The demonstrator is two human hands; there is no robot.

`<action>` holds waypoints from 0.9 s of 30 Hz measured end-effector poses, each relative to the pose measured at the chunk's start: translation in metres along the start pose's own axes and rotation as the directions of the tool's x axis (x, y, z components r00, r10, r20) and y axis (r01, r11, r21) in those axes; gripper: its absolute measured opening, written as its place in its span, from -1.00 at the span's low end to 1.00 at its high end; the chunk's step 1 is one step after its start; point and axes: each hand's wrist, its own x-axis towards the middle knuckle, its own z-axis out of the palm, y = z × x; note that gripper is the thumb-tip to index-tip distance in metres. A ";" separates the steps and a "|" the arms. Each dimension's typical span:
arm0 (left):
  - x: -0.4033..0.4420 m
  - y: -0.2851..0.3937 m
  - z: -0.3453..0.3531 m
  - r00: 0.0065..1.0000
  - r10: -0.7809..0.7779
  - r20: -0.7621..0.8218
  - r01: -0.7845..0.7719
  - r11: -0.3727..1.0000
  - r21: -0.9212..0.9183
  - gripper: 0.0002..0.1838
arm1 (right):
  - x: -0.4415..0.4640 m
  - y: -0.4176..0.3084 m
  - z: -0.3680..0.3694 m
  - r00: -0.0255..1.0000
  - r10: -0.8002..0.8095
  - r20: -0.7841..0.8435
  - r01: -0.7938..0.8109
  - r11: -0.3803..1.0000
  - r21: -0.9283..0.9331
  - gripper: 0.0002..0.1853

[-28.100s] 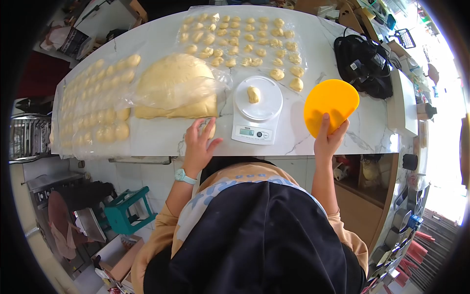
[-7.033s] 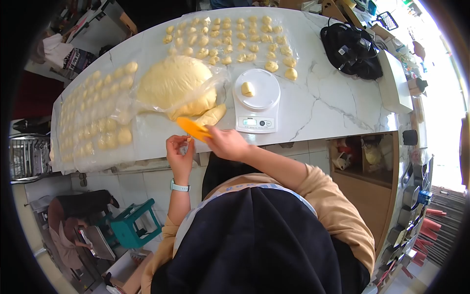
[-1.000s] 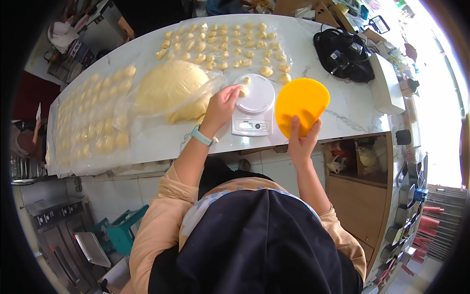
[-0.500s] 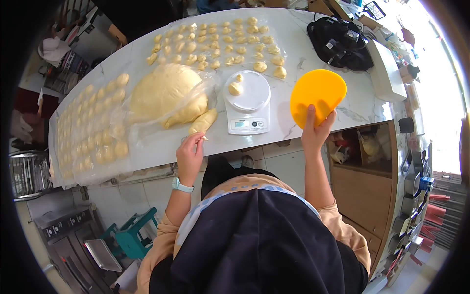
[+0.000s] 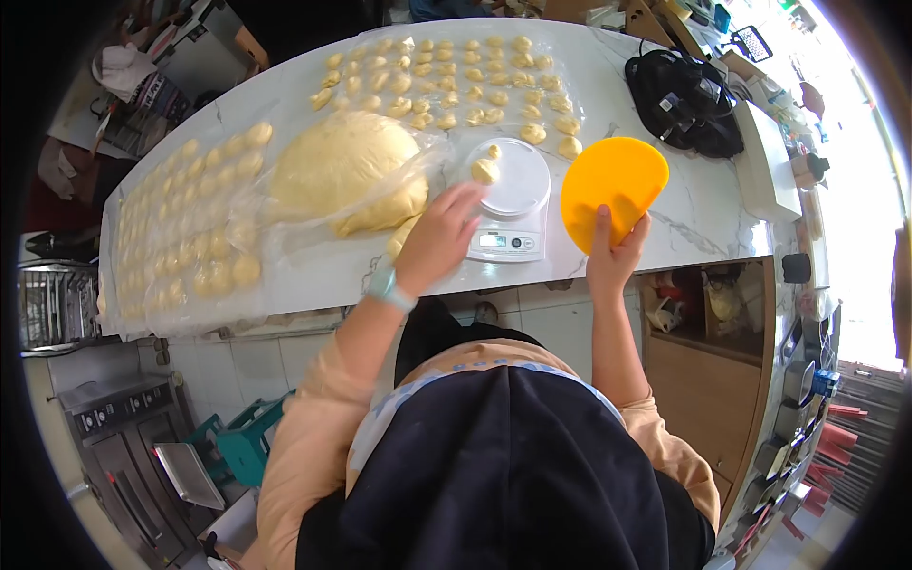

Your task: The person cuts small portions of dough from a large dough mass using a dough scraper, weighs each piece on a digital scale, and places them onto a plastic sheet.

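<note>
Remotely, I see the right hand [image 5: 615, 255] pinching a rounded yellow plastic scraper [image 5: 616, 176]; just beyond the blurred left hand [image 5: 441, 233], whose grip I can't tell, pale-yellow dough lumps [image 5: 485, 172] sit on a white round-topped scale [image 5: 524, 195].

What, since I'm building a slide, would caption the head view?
Left hand, blurred, near a scale bearing dough pieces; right hand holding a yellow scraper.

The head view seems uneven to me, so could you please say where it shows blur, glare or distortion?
Head view: left hand blurred, right hand and scraper sharper; head view: far right washed out by glare; head view: far edge of the table bowed, likely by a wide lens, corners black.
</note>
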 end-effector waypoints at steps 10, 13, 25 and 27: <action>0.104 -0.027 -0.056 0.991 0.027 0.129 -0.003 0.983 -0.184 -0.87 | -0.010 0.013 -0.031 0.991 -0.043 -0.130 0.035 0.998 -0.057 -0.66; 0.122 -0.106 -0.119 0.942 -0.143 -0.304 0.101 0.983 -0.151 -0.91 | -0.013 0.018 -0.036 0.968 0.082 -0.236 -0.082 0.997 0.008 -0.64; 0.077 -0.304 -0.172 0.945 -0.145 -0.293 0.283 0.814 0.508 -0.75 | -0.006 -0.011 0.018 0.977 0.075 -0.199 -0.075 0.997 0.008 -0.60; 0.086 -0.249 -0.186 0.857 0.137 -0.497 0.175 0.830 0.530 -0.76 | 0.000 -0.020 0.028 0.992 0.020 -0.124 -0.014 0.998 0.053 -0.61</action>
